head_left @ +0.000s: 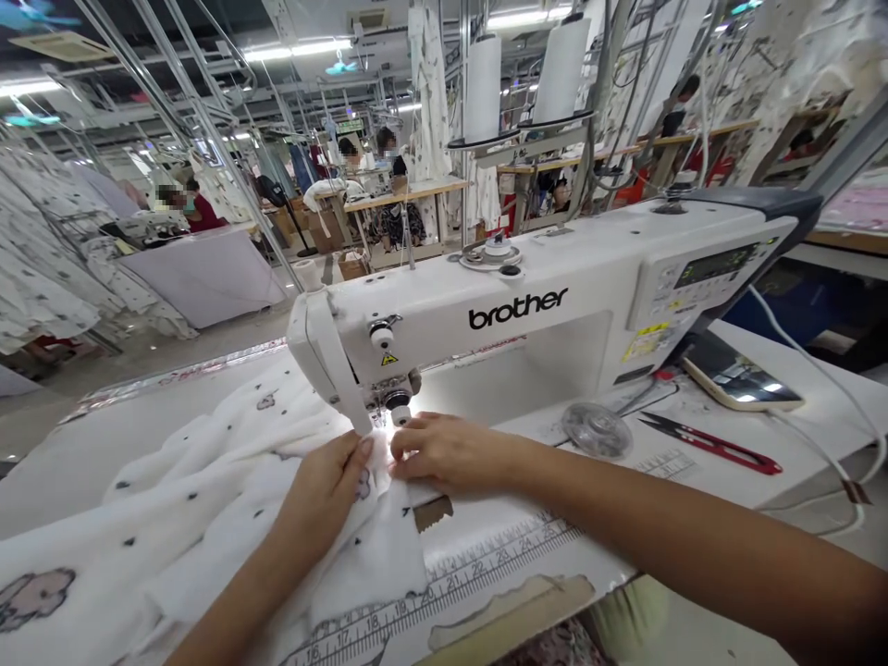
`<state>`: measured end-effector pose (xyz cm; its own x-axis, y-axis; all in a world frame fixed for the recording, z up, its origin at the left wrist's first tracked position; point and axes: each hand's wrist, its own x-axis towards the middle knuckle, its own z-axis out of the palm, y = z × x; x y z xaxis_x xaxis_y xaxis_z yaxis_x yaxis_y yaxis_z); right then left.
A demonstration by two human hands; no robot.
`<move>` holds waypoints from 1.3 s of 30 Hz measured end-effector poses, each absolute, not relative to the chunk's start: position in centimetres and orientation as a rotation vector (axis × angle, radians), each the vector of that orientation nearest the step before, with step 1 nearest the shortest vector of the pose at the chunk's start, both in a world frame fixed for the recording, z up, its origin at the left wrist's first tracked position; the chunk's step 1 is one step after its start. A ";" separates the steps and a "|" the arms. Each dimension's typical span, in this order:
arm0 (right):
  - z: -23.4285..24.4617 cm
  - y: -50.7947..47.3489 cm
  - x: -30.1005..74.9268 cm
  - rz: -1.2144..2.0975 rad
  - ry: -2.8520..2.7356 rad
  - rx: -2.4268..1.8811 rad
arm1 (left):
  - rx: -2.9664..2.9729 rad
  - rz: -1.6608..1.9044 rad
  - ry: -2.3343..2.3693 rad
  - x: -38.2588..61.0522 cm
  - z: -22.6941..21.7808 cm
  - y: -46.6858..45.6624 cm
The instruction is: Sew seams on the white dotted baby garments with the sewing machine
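Observation:
White printed fabric (228, 490) with small dark marks and pinkish animal figures spreads across the left of the table and under the head of a white sewing machine (444, 324). My left hand (337, 476) is closed on the fabric just left of and in front of the needle area, thumb on top. Close by on the right, my right hand (448, 451) has its fingers curled and pinched on the fabric's edge. A white strip (341, 370) runs down the machine's front to the lit needle area. The needle tip is hidden by glare and fingers.
Right of my forearm lie red-handled thread snips (714, 442), a clear round disc (597, 430) and a phone (742, 370). A ruler strip (478, 569) runs along the table's front. Thread cones (484, 88) stand above; people work at machines behind.

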<state>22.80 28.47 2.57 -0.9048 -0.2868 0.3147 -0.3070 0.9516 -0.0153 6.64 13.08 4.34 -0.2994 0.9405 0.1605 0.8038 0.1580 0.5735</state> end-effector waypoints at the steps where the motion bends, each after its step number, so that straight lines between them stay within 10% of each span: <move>1: 2.7 28.6 23.1 0.154 -2.788 0.423 | 1.739 0.845 2.235 6.9 3.9 13.0; 39: 2.6 28.4 23.3 0.357 -2.788 0.296 | 2.857 0.479 2.088 7.2 1.4 11.7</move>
<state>23.31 28.39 2.57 -0.9292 -0.1626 0.3319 -0.2411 0.9473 -0.2108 7.21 11.70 1.37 0.3129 0.8373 0.4484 0.9490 -0.2565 -0.1833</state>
